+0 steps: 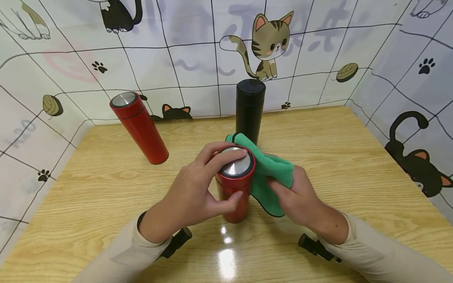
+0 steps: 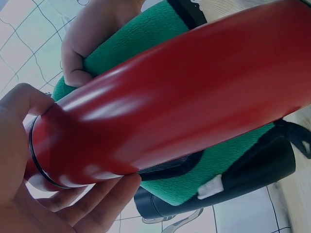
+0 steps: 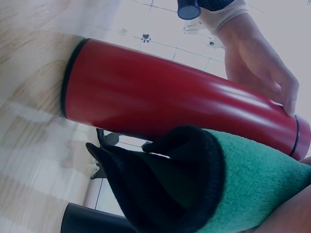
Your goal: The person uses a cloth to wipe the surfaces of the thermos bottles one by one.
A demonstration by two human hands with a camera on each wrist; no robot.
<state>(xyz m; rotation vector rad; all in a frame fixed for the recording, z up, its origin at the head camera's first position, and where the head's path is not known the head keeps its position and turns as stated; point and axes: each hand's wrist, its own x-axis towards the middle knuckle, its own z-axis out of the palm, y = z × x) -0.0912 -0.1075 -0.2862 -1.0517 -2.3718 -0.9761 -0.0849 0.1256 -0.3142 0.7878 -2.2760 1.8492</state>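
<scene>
The left hand has its fingers curled round the upper end of a glossy red cylindrical flask with a silver-topped lid, which stands upright on the light wood-grain worktop before the person. The right hand pinches a folded green plush cloth with black edging between thumb and fingers, just at the flask's right side. Behind the cloth stands a matte black cylindrical flask, and farther left a second red cylindrical flask with a silver-topped lid.

No text can be read, only faint lettering on the wall.
</scene>
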